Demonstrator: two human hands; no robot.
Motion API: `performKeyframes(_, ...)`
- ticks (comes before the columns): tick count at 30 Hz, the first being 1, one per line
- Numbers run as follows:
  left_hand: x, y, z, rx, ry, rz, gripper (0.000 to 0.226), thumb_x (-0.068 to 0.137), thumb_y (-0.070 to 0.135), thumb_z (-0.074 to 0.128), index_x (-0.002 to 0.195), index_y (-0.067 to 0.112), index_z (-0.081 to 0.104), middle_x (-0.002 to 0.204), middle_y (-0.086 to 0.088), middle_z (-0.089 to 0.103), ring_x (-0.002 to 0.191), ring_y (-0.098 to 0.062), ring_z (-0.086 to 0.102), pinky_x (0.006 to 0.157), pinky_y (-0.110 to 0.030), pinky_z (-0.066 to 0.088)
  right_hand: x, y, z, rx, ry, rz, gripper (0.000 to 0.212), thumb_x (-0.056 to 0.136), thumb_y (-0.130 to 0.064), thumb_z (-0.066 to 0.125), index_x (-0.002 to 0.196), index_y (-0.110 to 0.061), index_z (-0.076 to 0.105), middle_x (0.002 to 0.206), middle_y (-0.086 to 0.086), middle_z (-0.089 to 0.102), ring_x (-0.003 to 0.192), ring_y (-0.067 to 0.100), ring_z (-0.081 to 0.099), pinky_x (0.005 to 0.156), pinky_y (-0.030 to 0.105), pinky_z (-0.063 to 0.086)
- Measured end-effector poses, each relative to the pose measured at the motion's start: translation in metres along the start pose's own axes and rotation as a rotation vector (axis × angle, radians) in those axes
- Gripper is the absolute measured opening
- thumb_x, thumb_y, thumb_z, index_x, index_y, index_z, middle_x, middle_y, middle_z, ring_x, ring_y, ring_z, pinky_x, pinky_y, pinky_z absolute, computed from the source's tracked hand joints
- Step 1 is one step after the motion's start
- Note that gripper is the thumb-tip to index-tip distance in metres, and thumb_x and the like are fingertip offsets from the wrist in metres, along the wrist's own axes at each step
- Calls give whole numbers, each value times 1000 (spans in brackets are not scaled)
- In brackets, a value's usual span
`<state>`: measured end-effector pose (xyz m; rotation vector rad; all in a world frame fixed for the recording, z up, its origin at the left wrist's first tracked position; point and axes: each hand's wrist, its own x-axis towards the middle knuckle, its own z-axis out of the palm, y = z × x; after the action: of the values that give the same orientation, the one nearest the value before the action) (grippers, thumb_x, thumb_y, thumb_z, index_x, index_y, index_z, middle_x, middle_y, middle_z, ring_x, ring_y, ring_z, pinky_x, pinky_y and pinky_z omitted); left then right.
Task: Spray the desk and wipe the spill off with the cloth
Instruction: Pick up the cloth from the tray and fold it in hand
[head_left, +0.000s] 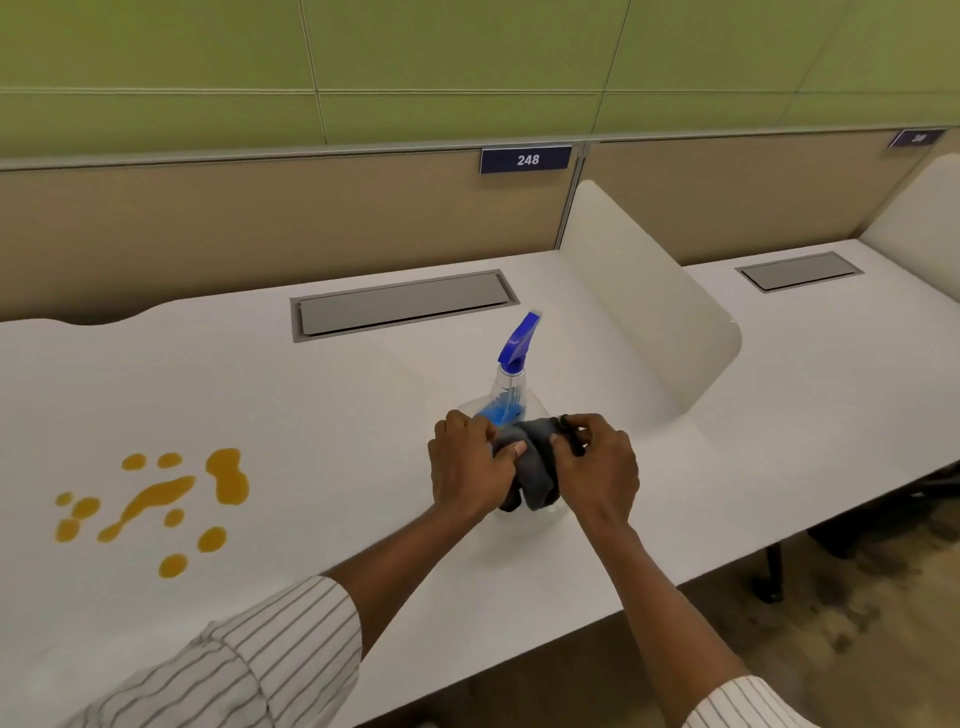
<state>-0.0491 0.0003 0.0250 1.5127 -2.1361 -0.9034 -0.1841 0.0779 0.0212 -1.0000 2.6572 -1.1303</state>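
An orange spill (156, 506) lies in several blobs on the white desk (322, 415) at the left. A clear spray bottle (511, 387) with a blue trigger head and a little blue liquid stands near the desk's middle right. Just in front of it, a bunched dark grey cloth (535, 470) is held between both hands. My left hand (467, 467) grips its left side and my right hand (597, 467) pinches its right side. The cloth hides the bottle's lower part.
A grey cable hatch (402, 306) is set into the desk behind the bottle. A curved white divider (654, 322) stands to the right, with a second desk (831, 353) beyond it. A beige partition with label 248 (525, 159) backs the desk.
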Motion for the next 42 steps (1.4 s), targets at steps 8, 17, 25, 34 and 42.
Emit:
performKeyframes(8,-43,23,-94,-513,-8,-49,27,109,41,61,116,15,57,113,4,65,94,-4,61,71,-8,44,-9,-53,-70,570,-51,147,17,86,-22,82,102,-27,77,83,2,78,80,18,75,73,34,64)
performKeyframes(17,-94,-37,-191,-927,98,-193,33,107,37,64,103,5,70,104,-9,76,96,-18,72,85,-40,64,-63,-126,-82,709,-438,54,14,89,-25,79,102,-19,78,85,6,79,70,12,69,54,17,51)
performKeyframes(25,-126,-70,-249,-666,194,-215,29,103,45,69,95,17,64,98,-3,72,95,-25,71,87,-44,63,-148,-174,-31,517,-549,-225,56,79,-80,54,115,-40,68,110,-19,73,107,-1,67,80,17,57)
performKeyframes(34,-145,-121,-300,-507,135,-177,26,94,41,83,93,21,66,95,-4,76,93,-36,75,84,-53,65,-205,-211,6,674,-520,-328,19,92,-11,75,102,-27,75,95,-7,79,94,17,74,82,43,62)
performKeyframes(42,-156,-163,-349,-338,-42,16,10,93,29,85,92,27,75,93,6,80,83,-10,72,79,-36,61,-188,-241,3,604,-500,-384,10,97,-26,70,93,-34,73,86,-16,76,88,9,71,74,18,57)
